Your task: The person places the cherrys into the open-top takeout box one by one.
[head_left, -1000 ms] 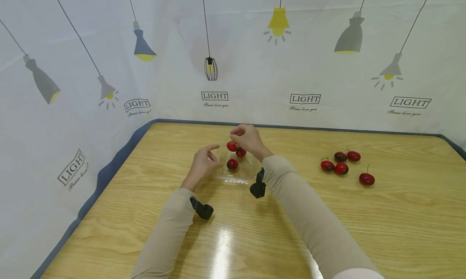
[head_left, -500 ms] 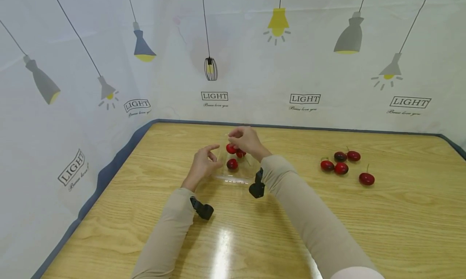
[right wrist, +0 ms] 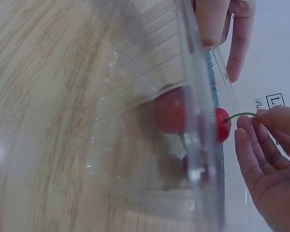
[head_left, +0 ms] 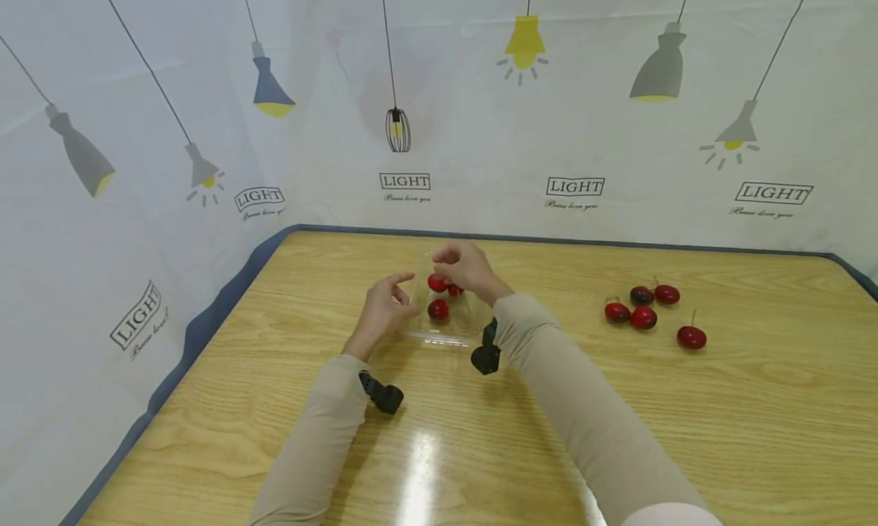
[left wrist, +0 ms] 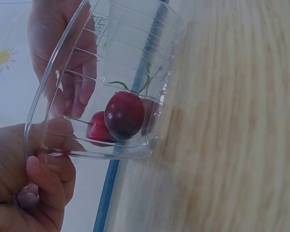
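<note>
A clear plastic box [head_left: 439,338] stands on the table in the head view. My left hand [head_left: 376,314] grips its left wall, the thumb and fingers pinching the rim in the left wrist view. Over the far part of the box, my right hand [head_left: 469,271] pinches the green stem of a red cherry [right wrist: 223,125]. That cherry hangs by the rim in the right wrist view; whether it touches anything below I cannot tell. A dark red cherry [left wrist: 124,116] lies in the box, with another beside it, partly hidden by my right hand in the head view.
To the right on the wooden table [head_left: 549,404] lie several cherries: a cluster with a bright red one [head_left: 643,318], and a single cherry [head_left: 691,338] nearer, its stem upright. A white printed cloth [head_left: 480,122] stands behind the table's far edge.
My right hand has come down a little and nearer with the cherry on its stem. My left hand and the box have stayed in place.
</note>
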`<state>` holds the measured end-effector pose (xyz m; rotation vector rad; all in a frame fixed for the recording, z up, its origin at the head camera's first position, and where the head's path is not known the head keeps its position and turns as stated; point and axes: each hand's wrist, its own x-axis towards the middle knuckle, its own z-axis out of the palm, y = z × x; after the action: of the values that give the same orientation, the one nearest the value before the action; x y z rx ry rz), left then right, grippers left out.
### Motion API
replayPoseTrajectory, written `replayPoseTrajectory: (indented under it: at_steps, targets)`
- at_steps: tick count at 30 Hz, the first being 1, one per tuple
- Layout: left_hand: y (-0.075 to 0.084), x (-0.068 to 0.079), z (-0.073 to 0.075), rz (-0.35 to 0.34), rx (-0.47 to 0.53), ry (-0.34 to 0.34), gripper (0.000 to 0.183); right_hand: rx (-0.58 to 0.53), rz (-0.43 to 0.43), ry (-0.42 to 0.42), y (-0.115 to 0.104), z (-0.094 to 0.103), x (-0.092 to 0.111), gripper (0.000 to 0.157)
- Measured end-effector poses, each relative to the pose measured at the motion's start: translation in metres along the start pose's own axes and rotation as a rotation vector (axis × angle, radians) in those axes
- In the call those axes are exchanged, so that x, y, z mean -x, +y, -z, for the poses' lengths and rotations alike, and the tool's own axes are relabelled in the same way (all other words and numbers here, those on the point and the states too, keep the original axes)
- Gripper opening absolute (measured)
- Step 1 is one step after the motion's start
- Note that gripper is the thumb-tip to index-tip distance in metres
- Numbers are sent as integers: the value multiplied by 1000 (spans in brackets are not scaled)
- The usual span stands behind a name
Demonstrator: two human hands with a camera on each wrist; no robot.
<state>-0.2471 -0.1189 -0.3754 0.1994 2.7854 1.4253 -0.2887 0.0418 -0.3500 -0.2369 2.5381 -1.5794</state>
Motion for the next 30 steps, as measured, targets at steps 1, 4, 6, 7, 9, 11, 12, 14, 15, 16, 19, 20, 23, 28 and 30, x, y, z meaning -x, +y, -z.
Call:
replayPoseTrajectory:
  at_steps: [1, 4, 6, 7, 9, 11, 12, 14, 15, 16, 19, 20, 23, 28, 30]
  targets:
    - [0, 0, 0, 4, -1, -2, 56, 0, -2, -1, 0, 0, 0, 18]
    - [0, -1, 0, 11, -4, -5, 56, 5, -8, -2, 2, 0, 0, 19]
    - [0, -1, 0, 11, -2, -6, 56, 8, -9, -1, 2, -1, -1, 19]
    - [0, -1, 0, 10, -1, -7, 56, 11, -8, 1, 2, -1, -1, 19]
    - [1, 0, 1, 11, 5, -8, 56, 13, -9, 1, 3, -1, -1, 20]
    - [1, 0, 1, 11, 5, -9, 57, 12, -11, -2, 3, -1, -1, 21]
    - [1, 0, 1, 12, 4, -10, 56, 14, -13, -2, 3, -1, -1, 20]
    - [0, 0, 1, 15, 4, -11, 56, 11, -20, -6, 3, -1, -1, 21]
    - [0, 0, 1, 16, 2, -12, 56, 11, -23, -6, 3, -2, -1, 20]
    - [0, 0, 1, 17, 0, -11, 56, 12, -25, -5, 3, -2, -1, 19]
    - [0, 0, 1, 18, 0, -9, 56, 8, -24, -3, 4, -2, -1, 17]
    - [1, 0, 1, 16, 0, -7, 56, 8, -22, -4, 4, -2, 0, 17]
    - [0, 0, 1, 3, 4, -6, 56, -10, -16, -14, 5, -1, 1, 19]
    - [-1, 0, 0, -15, 8, -2, 57, -4, -13, -18, 7, -1, 3, 18]
    - [-1, 1, 0, -13, 11, -2, 57, 8, -12, -14, 8, 0, 3, 15]
